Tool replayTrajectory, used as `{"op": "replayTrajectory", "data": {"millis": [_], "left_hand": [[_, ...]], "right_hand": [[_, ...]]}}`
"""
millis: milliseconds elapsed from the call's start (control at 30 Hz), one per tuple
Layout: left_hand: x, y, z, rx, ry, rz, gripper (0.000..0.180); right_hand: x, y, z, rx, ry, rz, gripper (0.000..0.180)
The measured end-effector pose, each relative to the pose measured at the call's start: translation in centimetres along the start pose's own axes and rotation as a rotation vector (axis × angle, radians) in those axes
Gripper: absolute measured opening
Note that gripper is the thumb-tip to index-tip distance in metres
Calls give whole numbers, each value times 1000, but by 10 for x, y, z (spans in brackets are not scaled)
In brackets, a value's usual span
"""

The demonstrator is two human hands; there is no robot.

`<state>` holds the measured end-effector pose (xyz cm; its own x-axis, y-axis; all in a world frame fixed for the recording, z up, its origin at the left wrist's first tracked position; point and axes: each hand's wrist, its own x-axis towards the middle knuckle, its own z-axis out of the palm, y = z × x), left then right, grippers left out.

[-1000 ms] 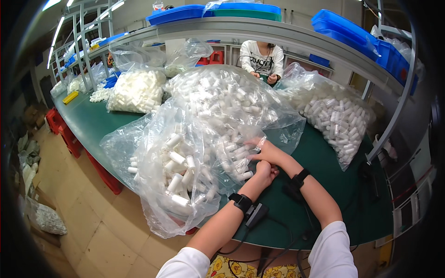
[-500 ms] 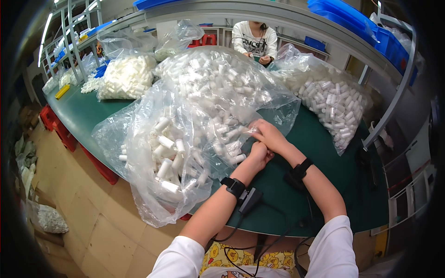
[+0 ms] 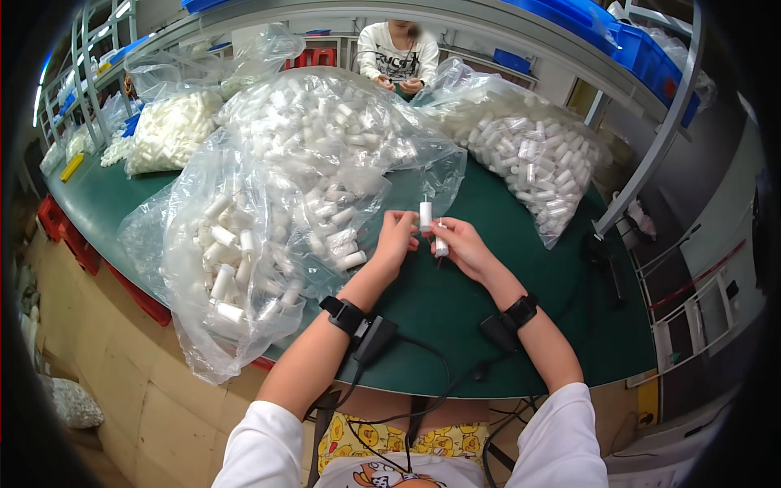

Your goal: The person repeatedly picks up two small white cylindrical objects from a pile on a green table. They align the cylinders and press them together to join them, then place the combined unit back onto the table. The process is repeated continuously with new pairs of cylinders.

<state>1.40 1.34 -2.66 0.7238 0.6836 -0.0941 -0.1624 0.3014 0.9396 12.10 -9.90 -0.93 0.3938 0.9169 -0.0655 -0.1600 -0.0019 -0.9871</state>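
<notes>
In front of me, over the green table, my left hand (image 3: 396, 238) pinches a small white cylinder (image 3: 425, 215) standing upright, with a thin pin at its top. My right hand (image 3: 464, 246) is beside it, fingers closed on a second white cylinder (image 3: 441, 245). Thin reddish leads show near the lower ends of both pieces. The fingertips of the two hands are close together. Just left of my left hand lies a big clear plastic bag (image 3: 193, 313), its mouth spread toward me, with many similar white cylinders in it.
A second clear bag of white cylinders (image 3: 529, 175) leans at the right. Farther left stands a bag of cream-coloured pieces (image 3: 169, 134). A grey metal frame (image 3: 661, 134) rises at the right edge. Across the green table (image 3: 521, 350), a co-worker (image 3: 397, 57) sits. Cables hang from my wrist straps.
My hands have come apart from being crossed at the bag's edge, and two white cylinders now show in them. The whole view has shifted, so the bags appear farther left.
</notes>
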Motion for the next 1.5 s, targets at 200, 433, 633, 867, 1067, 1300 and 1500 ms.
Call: {"op": "replayTrajectory", "data": {"millis": [200,433,633,867,1067,1300,1500], "left_hand": [[2,4,-5,120,-195,44,30],[5,6,-11,-115,-64,32,24],[2,7,-11,-243,-36,-13,25],[10,5,-20,-468,-97,-2,26],[8,8,-12,-370,-264,3,28],[2,7,-3,-344,-318,-54,17],[3,10,-4,-360,-395,-214,24]], "right_hand": [[-4,12,-8,95,-53,13,26],[3,24,-21,387,31,-8,39],[-2,27,-33,556,-2,-94,41],[-6,21,-22,579,18,-111,34],[-9,18,-20,514,-109,-113,27],[-10,13,-17,663,-187,-24,26],[-4,22,-31,717,-285,11,28]]}}
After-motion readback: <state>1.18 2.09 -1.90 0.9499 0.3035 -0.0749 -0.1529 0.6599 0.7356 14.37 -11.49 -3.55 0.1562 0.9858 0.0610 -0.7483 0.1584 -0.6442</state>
